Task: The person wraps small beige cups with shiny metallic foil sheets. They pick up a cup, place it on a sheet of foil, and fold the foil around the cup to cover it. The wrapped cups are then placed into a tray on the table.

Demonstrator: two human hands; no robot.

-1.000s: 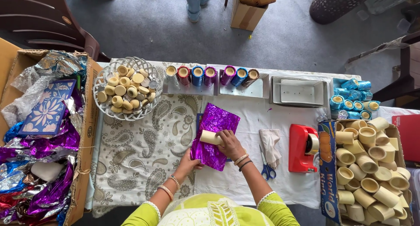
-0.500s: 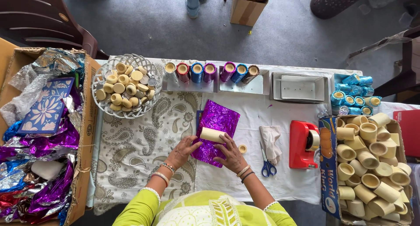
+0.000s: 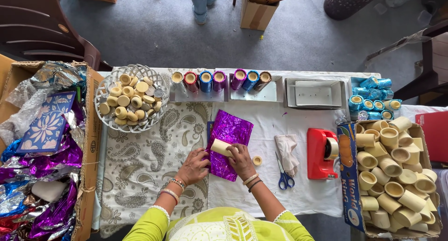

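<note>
While I watch from the head view, the white-clothed table (image 3: 298, 194) fills the frame, with a cardboard box of cream tubes (image 3: 347, 175) at its right edge. In the middle lies the crinkled purple foil sheet (image 3: 233, 133), and on it the short cream cardboard tube (image 3: 220, 147). My left hand (image 3: 193, 167) lies flat, fingers spread, pressing the foil's near left edge. My right hand (image 3: 242, 160) curls loosely over the tube's right end, pinning it to the foil. Blue-handled scissors (image 3: 283, 178) lie just right.
</note>
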